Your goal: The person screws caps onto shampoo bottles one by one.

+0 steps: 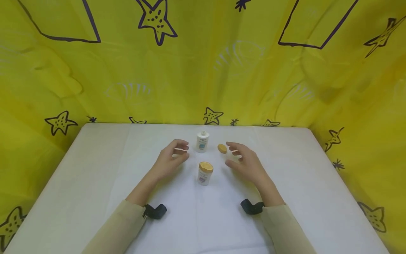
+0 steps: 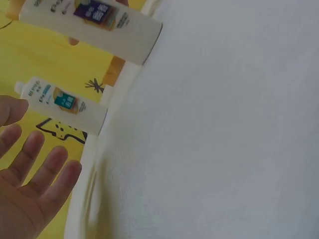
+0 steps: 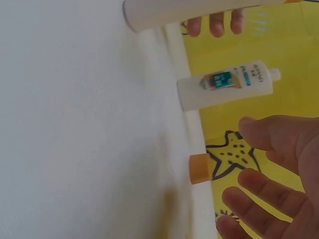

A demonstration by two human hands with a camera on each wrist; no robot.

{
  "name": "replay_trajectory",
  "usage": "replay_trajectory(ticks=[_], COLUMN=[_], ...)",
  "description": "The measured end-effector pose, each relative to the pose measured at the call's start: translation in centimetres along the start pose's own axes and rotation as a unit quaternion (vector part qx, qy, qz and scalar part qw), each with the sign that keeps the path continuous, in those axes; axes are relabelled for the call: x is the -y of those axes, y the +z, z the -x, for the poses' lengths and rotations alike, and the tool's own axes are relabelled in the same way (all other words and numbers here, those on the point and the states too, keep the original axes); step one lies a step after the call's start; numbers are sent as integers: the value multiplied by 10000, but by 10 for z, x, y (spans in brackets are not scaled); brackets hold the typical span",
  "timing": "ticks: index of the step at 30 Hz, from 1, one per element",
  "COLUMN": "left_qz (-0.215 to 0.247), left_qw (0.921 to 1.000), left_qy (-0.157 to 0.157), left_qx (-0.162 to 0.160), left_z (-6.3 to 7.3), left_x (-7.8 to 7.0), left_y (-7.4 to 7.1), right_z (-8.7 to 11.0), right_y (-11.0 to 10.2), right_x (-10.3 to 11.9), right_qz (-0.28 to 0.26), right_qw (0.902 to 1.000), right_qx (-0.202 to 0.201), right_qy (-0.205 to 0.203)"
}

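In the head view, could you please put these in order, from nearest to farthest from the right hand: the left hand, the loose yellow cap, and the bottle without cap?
1. Loose yellow cap: just left of the right hand.
2. Bottle without cap: upright, farther left than the cap.
3. Left hand: farthest left of the three.
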State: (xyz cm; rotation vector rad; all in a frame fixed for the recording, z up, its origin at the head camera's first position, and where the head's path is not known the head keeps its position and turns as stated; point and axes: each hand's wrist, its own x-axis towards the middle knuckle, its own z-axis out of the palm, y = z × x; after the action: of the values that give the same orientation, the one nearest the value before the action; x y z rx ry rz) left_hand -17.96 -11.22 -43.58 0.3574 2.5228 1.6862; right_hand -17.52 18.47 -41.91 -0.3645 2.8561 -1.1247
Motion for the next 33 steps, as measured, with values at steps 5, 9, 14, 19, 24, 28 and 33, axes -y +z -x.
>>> replay_trajectory(ticks=[5, 9, 14, 19, 24, 28, 33], left_qz=[-9, 13, 9, 97, 116, 100, 162], left_qw=[9991, 9982, 9982, 9983, 9986, 9991, 9992], left_qy=[-390, -550, -551, -558, -506, -416, -326], left_qx=[-191, -253, -240, -97, 16, 59, 152], left_z=[-14, -25, -38, -47, -52, -53, -57], left_x=[4, 7, 10, 10, 8, 6, 5], left_y=[0, 2, 8, 16, 24, 28, 34], right_z=[-15, -27, -39, -47, -51, -54, -56], right_y=[5, 9, 15, 20, 27, 30, 31], right_x=[-3, -3, -2, 1, 2, 3, 5], right_qz=[294, 391, 440, 576, 1066, 1384, 1512], right_qw=[9991, 9981, 9966, 9949, 9908, 9875, 9862], right_qx=[151, 202, 191, 240, 256, 271, 275], right_qy=[266, 432, 665, 798, 792, 697, 624])
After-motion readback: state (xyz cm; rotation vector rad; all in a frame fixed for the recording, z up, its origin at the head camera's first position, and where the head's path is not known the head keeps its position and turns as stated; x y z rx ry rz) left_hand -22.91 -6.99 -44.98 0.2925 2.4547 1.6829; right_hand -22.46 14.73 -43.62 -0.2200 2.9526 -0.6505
